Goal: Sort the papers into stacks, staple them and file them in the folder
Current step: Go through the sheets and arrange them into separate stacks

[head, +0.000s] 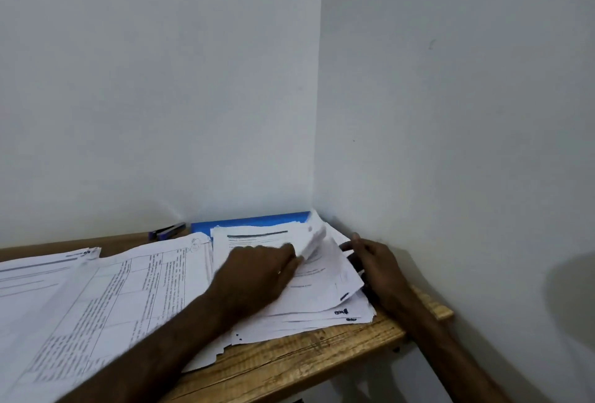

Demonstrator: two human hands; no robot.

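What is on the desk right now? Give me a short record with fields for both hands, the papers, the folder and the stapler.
left hand: pinches the raised top sheet of the right pile
right hand: rests at that pile's right edge, fingers straight
other papers: left stack, ruled sheets in the middle
folder: blue, by the wall, partly under papers
stapler: left of the folder, untouched
table: wooden

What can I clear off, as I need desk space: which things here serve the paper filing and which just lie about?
Part of the job: right paper stack, its top sheet pinched by the left hand, right hand at its edge; middle paper stack; left paper stack; blue folder; stapler.
Just lying about: nothing I can see; only the wooden table beneath.
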